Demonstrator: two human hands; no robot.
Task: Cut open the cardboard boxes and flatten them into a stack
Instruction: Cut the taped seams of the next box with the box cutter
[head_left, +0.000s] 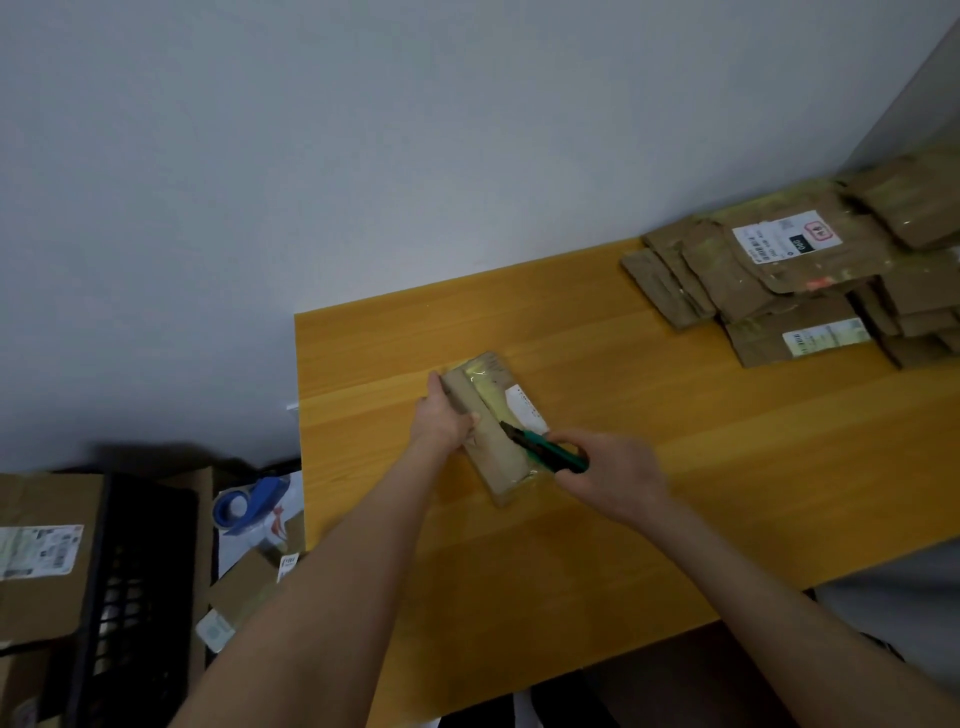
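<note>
- Well beyond my right hand (608, 473), a stack of flattened boxes (779, 275) already lies on the bench (675, 467).
- The taped box (488, 426) lies uncut between my hands, its long axis running away from me and leaning left.
- My left hand (441, 415) grips its side; my right clutches the green knife (545, 447), tip on the tape.

Only bare parts of the person show: a long left forearm (337, 561) and right forearm (769, 597), uncovered from wrist to the picture's bottom edge, ending in a bare left hand (441, 421) and right hand (613, 478).
</note>
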